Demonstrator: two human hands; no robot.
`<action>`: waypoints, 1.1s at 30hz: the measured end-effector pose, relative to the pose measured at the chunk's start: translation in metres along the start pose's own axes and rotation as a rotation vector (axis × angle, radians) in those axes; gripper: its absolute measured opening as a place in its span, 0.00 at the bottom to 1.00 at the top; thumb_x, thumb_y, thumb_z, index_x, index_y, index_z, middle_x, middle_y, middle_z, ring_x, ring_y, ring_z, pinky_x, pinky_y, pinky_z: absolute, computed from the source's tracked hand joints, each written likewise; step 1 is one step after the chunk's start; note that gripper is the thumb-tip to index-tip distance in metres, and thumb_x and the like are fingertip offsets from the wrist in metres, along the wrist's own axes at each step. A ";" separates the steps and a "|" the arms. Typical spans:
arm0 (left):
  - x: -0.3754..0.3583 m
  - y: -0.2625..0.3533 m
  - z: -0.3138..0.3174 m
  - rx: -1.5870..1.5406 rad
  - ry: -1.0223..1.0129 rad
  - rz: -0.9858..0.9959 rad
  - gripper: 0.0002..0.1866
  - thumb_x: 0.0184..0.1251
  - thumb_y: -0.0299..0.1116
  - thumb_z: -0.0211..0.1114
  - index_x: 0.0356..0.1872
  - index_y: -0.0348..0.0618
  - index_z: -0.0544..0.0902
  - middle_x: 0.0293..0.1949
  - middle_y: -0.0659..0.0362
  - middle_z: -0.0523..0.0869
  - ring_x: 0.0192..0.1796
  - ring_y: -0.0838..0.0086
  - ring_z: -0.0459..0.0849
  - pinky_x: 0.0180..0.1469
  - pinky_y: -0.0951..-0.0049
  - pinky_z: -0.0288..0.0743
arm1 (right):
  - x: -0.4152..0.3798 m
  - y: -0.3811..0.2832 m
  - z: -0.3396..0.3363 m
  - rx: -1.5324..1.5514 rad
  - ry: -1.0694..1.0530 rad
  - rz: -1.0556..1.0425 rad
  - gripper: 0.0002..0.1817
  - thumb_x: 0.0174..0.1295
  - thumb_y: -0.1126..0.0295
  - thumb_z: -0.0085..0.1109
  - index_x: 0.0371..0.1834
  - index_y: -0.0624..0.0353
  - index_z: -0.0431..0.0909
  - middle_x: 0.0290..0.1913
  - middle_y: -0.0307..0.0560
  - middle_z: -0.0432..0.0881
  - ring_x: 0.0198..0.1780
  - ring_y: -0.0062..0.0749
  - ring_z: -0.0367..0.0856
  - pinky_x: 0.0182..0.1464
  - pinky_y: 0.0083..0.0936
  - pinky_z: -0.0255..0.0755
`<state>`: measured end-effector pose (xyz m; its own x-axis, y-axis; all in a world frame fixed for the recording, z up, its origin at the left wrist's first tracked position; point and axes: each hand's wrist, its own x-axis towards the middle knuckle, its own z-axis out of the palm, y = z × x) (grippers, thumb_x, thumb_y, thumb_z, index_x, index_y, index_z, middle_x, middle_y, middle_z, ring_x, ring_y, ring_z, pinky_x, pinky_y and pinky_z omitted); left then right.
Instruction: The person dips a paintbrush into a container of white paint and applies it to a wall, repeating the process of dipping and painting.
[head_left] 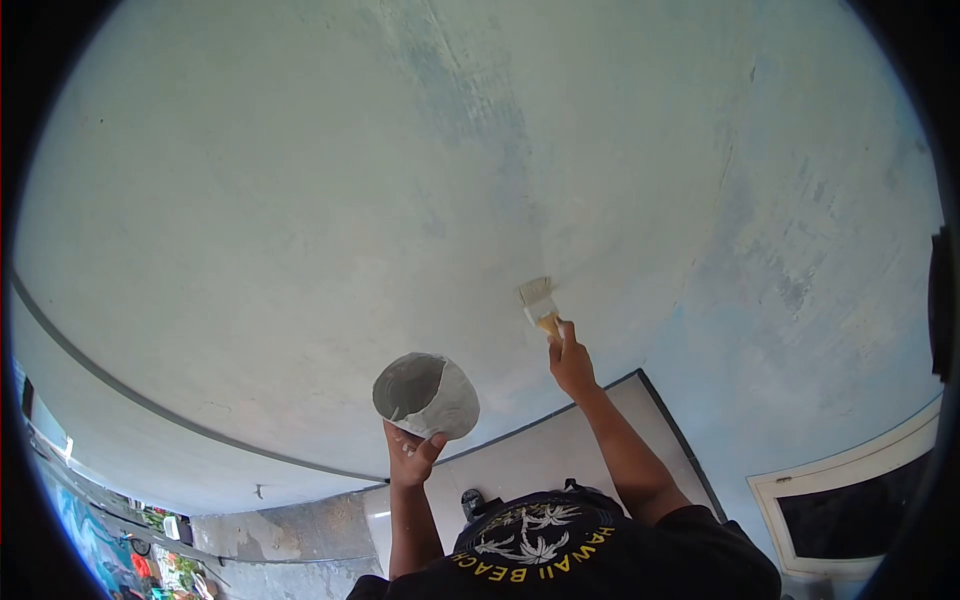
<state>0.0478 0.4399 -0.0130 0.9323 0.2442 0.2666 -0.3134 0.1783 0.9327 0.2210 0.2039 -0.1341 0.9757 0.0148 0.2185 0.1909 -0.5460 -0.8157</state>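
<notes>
Right now, right hand (572, 365): I have its fingers closed around the wooden handle of the brush (540, 302), clamped on it just below the white band.
Brush: it reaches up and slightly left from the right hand, bristles (534, 290) beyond the fingertips, tilted and seemingly against the wall (280, 190).
Left hand (410, 458): I see it clamped on the lower part of the pot (456, 402), thumb spread on the side nearer the brush; whitish smears mark the fingers.
Pot: it sits in the left hand, just above the wrist in my view, its open mouth tilted so that I can look in. The inside is grey, and I cannot tell how much it holds. It is lower than the brush and to its left, well apart from it.
Wall: pale green-grey over most of my view, with darker, patchy streaks above the brush and bluish, scuffed areas toward the right.
Shirt (540, 545): black, with palm trees and yellow lettering, at the bottom of my view between and below the two arms.
Floor (560, 450): light tiles behind the forearms, with a dark strip (680, 435) along the edge.
Shoe (472, 502): dark, partly visible beside the shirt.
Window (858, 508): dark pane in a cream frame, at the lower right.
Far lower left: a bicycle (140, 546) near some greenery, small and blurred.
</notes>
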 end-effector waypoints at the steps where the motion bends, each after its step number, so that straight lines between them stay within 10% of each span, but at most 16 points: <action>1: 0.000 0.003 0.001 -0.001 -0.005 -0.003 0.51 0.44 0.43 0.79 0.68 0.37 0.59 0.61 0.53 0.71 0.62 0.63 0.72 0.63 0.61 0.68 | -0.011 0.012 0.001 -0.058 -0.115 0.151 0.20 0.68 0.68 0.51 0.60 0.54 0.58 0.42 0.72 0.80 0.43 0.69 0.80 0.41 0.52 0.76; 5: 0.002 0.006 0.003 0.007 -0.064 0.014 0.49 0.44 0.39 0.77 0.68 0.38 0.58 0.61 0.52 0.71 0.62 0.63 0.72 0.63 0.61 0.67 | -0.048 0.137 0.055 -0.163 -0.253 0.289 0.24 0.60 0.69 0.55 0.58 0.64 0.62 0.43 0.70 0.81 0.42 0.63 0.83 0.41 0.50 0.77; 11: 0.002 0.005 0.000 0.007 -0.049 0.024 0.49 0.44 0.39 0.78 0.67 0.38 0.59 0.61 0.52 0.71 0.62 0.63 0.72 0.63 0.61 0.68 | 0.001 0.003 -0.020 0.483 -0.406 0.564 0.20 0.63 0.71 0.55 0.57 0.61 0.63 0.27 0.44 0.74 0.19 0.22 0.67 0.18 0.22 0.62; 14: 0.002 0.003 0.002 -0.010 -0.048 0.032 0.46 0.45 0.35 0.76 0.66 0.37 0.60 0.60 0.51 0.72 0.61 0.64 0.73 0.62 0.61 0.68 | 0.056 -0.128 -0.101 0.642 -0.235 0.318 0.17 0.68 0.70 0.52 0.57 0.58 0.63 0.26 0.42 0.72 0.20 0.18 0.62 0.20 0.20 0.58; 23: 0.001 -0.004 -0.005 -0.004 -0.015 0.063 0.47 0.45 0.38 0.75 0.67 0.37 0.60 0.60 0.51 0.72 0.61 0.63 0.73 0.62 0.61 0.68 | 0.072 -0.251 -0.190 0.757 0.072 -0.358 0.20 0.69 0.66 0.51 0.60 0.64 0.62 0.26 0.40 0.74 0.23 0.17 0.66 0.29 0.20 0.65; 33: 0.002 -0.010 -0.006 -0.024 -0.011 0.061 0.46 0.46 0.37 0.75 0.67 0.38 0.59 0.61 0.51 0.70 0.63 0.63 0.71 0.64 0.60 0.66 | 0.044 -0.084 -0.016 0.713 -0.238 0.153 0.24 0.75 0.49 0.41 0.39 0.61 0.74 0.17 0.31 0.64 0.17 0.13 0.58 0.19 0.16 0.55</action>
<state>0.0513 0.4449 -0.0230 0.9132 0.2450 0.3257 -0.3740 0.1862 0.9085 0.2460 0.2375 -0.0472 0.9781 0.2070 0.0199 -0.0040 0.1147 -0.9934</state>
